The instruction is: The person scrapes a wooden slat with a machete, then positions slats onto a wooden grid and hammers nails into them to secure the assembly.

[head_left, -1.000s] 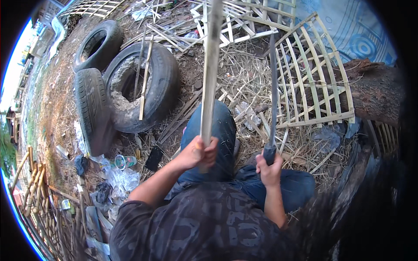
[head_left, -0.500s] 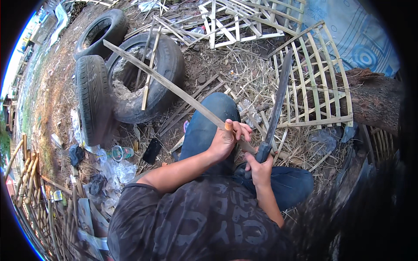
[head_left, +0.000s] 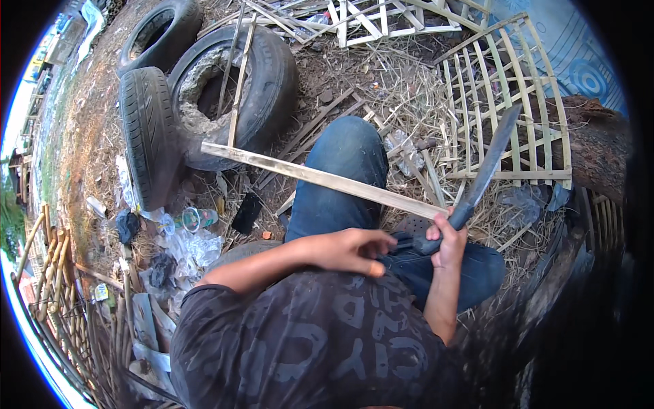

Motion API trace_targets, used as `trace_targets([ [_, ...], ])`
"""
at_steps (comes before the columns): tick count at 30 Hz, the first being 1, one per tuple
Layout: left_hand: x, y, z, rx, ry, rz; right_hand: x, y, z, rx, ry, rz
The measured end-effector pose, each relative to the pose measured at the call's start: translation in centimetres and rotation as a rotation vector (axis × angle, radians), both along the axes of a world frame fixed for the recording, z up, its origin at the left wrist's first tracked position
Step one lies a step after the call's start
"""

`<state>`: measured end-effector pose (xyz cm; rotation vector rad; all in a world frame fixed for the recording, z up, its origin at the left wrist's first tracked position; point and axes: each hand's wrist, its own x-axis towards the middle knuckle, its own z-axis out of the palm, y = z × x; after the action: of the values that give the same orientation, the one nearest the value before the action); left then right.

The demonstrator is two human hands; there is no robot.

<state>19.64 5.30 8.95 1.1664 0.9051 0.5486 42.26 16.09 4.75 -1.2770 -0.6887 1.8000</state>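
My right hand [head_left: 447,245] is closed round the dark handle of a machete [head_left: 492,160], whose long blade points up and to the right. The same hand pinches the right end of a pale bamboo strip [head_left: 320,177] beside the handle. The strip slants across my raised knee [head_left: 347,150], its far end over the edge of a tyre. Nearer my chest, my left hand [head_left: 354,251] is off the strip, its thumb and fingers apart and nothing in them. An orange-tan wrap covers its thumb tip.
Old tyres [head_left: 269,88] lie at the upper left. A woven bamboo lattice [head_left: 507,102] leans near a log [head_left: 593,140] at the right. Plastic bags [head_left: 194,253], a clear cup [head_left: 197,219] and a black phone-like slab [head_left: 246,213] litter the ground at left.
My left hand has let go of the strip and drawn back toward my chest. The strip has swung lower and flatter, its end now in my right hand. The machete has tilted further right.
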Motion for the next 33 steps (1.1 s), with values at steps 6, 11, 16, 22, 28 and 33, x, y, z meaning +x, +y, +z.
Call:
trace_targets([
  [6, -10.7, -1.7, 8.1, 0.758, 1.024, 0.527, 4.6, 3.2, 0.9, 0.088, -0.126, 0.030],
  [11, -16.7, -4.4, 2.1, 0.451, 1.198, 0.172, 5.0, 6.1, 0.9, 0.174, -0.044, 0.006],
  [16, -15.0, -1.2, 1.2, 0.112, 1.018, -0.084, 5.8, 8.7, 1.9, 0.210, 0.006, -0.010],
  [22, -12.8, -0.2, 1.4, -0.194, 0.584, -0.094, 4.0, 9.8, 3.8, 0.282, -0.006, 0.023],
  [28, -11.9, -0.4, 0.5, -0.218, 0.483, 0.042, 1.7, 11.0, 3.9, 0.392, -0.348, 0.005],
  [33, -10.5, -0.4, 0.0, -0.247, 0.529, 0.276, 0.1, 8.2, 2.6, 0.496, -0.587, 0.004],
])
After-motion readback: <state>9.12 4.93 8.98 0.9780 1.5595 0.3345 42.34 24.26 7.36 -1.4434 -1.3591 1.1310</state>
